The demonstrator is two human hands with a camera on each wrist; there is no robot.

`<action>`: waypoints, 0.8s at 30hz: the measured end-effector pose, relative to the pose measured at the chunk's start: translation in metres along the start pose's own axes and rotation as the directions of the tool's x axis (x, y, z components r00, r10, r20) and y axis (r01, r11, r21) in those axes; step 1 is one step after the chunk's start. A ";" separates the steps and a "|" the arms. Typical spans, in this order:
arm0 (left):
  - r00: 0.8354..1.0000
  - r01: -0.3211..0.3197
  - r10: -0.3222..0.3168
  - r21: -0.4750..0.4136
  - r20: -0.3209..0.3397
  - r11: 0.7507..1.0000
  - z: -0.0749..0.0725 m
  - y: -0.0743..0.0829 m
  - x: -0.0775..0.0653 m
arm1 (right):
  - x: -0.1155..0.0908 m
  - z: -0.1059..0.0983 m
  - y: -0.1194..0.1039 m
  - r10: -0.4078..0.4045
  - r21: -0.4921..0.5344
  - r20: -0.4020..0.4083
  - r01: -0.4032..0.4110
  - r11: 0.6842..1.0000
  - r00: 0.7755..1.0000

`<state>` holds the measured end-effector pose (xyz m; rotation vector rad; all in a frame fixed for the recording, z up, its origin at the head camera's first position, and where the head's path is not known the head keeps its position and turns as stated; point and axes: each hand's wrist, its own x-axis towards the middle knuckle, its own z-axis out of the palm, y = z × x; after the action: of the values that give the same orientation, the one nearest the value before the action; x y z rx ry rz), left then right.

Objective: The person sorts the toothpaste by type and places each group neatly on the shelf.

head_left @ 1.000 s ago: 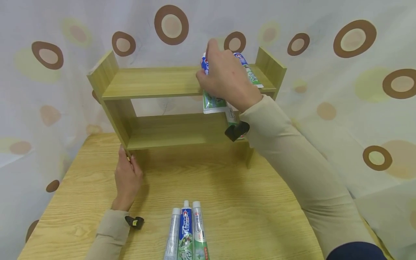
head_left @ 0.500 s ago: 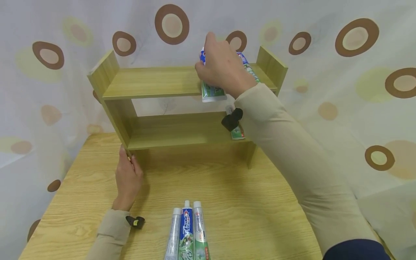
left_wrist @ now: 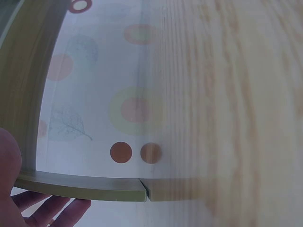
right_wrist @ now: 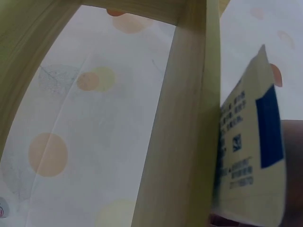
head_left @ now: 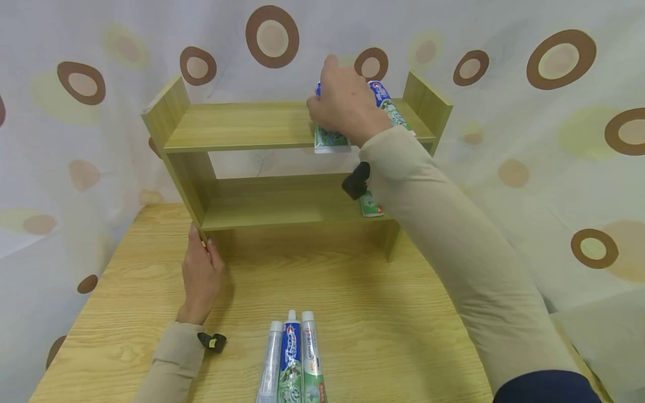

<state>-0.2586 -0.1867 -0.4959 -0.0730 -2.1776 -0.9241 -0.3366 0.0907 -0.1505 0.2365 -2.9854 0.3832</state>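
While my right hand [head_left: 347, 103] pinches a toothpaste tube [head_left: 331, 140] just beneath its palm, my left hand [head_left: 201, 277] grips the wooden rack [head_left: 242, 124]; the tube (light and squeezable, I'd guess) should hold best by its thicker end.

The shelf [head_left: 242, 126] is made of smooth, wood-grained board with a faint sheen. Wood grain is also shown by the softly glossy table [head_left: 373, 313]. The tubes [head_left: 290, 358] are skinned in glossy, plastic-looking film. The sleeves [head_left: 453, 246] are made of matt cloth; the backdrop [head_left: 504, 129] is lightly creased.
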 end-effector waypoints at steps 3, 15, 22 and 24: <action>1.000 0.000 0.000 0.002 0.000 1.000 0.000 0.001 -0.002 | 0.003 0.002 0.001 0.014 -0.001 0.008 -0.014 1.000 1.000; 1.000 -0.009 0.009 -0.012 0.002 1.000 0.005 0.002 0.000 | 0.012 0.005 0.008 0.060 -0.008 0.018 -0.059 0.998 0.998; 1.000 0.000 0.000 -0.012 -0.010 1.000 0.004 0.003 -0.002 | 0.008 0.007 0.011 0.018 -0.030 -0.120 -0.022 0.999 0.993; 1.000 0.001 -0.001 -0.016 -0.010 1.000 0.004 0.004 -0.002 | 0.004 0.006 0.012 -0.001 -0.025 -0.191 -0.004 1.000 0.982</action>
<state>-0.2588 -0.1808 -0.4964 -0.0751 -2.1612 -0.9410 -0.3433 0.0999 -0.1582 0.1842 -2.8000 0.3470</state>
